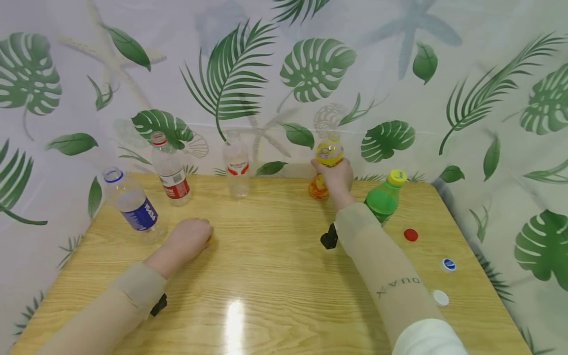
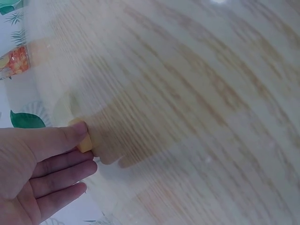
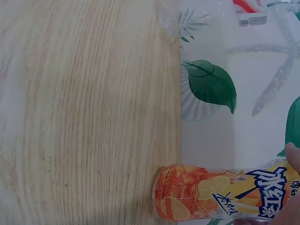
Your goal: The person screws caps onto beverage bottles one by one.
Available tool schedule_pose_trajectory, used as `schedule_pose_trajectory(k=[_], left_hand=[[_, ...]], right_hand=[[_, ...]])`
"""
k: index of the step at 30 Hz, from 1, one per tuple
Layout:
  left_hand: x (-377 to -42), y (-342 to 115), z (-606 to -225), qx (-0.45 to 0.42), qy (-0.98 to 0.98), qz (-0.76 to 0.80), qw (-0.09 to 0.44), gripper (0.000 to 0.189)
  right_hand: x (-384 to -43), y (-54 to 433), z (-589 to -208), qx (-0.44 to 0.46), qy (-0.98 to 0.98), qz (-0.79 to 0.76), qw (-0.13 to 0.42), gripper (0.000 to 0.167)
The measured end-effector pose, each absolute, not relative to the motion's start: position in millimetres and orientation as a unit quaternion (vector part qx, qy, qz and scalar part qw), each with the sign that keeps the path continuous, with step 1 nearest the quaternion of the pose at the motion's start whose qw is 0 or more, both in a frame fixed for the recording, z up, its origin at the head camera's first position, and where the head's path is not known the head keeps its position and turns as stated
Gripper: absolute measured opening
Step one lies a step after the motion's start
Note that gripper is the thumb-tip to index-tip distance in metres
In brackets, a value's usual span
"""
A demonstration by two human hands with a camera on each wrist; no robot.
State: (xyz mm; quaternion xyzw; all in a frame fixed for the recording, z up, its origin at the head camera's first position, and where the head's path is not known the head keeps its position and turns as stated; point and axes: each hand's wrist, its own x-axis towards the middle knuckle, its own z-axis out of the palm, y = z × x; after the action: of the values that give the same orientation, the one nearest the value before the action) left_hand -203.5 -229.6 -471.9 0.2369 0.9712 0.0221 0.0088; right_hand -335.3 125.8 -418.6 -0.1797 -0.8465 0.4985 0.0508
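Your left hand [image 1: 188,241] pinches a yellow cap [image 2: 85,144] at left; your right hand [image 1: 338,177] grips the iced-tea bottle [image 3: 206,193], far right. Only the green bottle [image 1: 382,201] is capped; the iced-tea bottle, Pepsi bottle [image 1: 139,213], red-labelled bottle [image 1: 174,183] and clear bottle [image 1: 238,169] seem left uncapped.

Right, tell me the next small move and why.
Probably draw the orange-labelled bottle toward the left hand: the right hand grips that bottle, whose neck looks bare, while the left hand pinches a yellow cap.

White glare [image 1: 234,325] streaks the table [image 1: 284,266], while the left wrist view looks hazy.
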Motion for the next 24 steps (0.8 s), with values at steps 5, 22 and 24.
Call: schedule_pose_trajectory(k=[5,22,24], left_hand=[[-201.1,-227.5,-471.7,0.241,0.97,0.018,-0.003,0.029],[-204.7,-224.7,-470.6,0.235,0.971,0.028,-0.006,0.037],[-205.5,-224.2,-469.3,0.238,0.971,0.028,-0.006,0.038]], right_hand=[[-338.0,125.6,-423.6,-0.18,-0.848,0.495,0.065,0.076],[-336.8,129.5,-426.4,-0.163,-0.862,0.471,0.088,0.066],[-337.1,129.5,-426.3,-0.164,-0.863,0.471,0.087,0.066]])
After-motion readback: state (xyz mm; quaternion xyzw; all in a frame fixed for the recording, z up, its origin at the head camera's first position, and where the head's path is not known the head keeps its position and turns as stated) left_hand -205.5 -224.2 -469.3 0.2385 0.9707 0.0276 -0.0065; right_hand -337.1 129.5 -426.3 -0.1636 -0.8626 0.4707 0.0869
